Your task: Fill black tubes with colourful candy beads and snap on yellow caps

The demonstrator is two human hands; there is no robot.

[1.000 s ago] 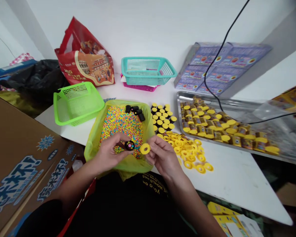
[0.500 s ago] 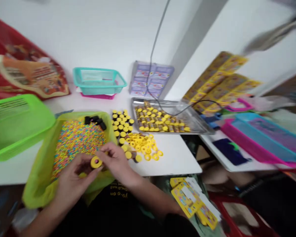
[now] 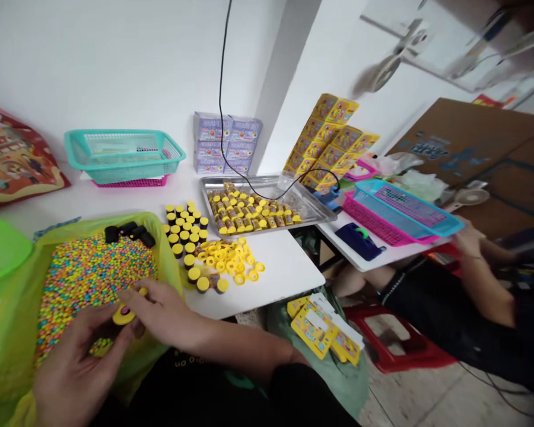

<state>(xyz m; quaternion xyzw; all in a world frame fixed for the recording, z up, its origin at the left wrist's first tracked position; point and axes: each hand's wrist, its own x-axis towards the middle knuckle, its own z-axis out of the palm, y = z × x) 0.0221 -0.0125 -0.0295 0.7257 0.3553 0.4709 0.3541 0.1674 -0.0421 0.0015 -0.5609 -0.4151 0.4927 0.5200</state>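
Observation:
My left hand (image 3: pixel 78 362) is closed around a small round piece with a yellow ring top (image 3: pixel 123 315), a pink spot in its middle. Its lower part is hidden by the fingers. My right hand (image 3: pixel 160 311) reaches in from the right, fingers pinched right beside that ring, and a bit of a yellow piece (image 3: pixel 143 291) shows at its fingertips. Both hands are over a bin lined with a yellow bag (image 3: pixel 171 255), filled with small multicoloured candy beads (image 3: pixel 89 267). Several black cylinders (image 3: pixel 127 230) lie on the beads at the far edge.
Black jars with yellow lids (image 3: pixel 184 228) stand in rows beside loose yellow rings (image 3: pixel 231 256). Behind is a metal tray (image 3: pixel 311 201) of filled jars. Purple boxes (image 3: pixel 226 142), yellow boxes (image 3: pixel 324 139) and a teal basket (image 3: pixel 124 155) are farther back. A co-worker's arm (image 3: pixel 483 267) is at right.
The view has swung right, so the bin and table appear farther left. The ring in my left hand now shows more edge-on, and my right fingers have come across its top.

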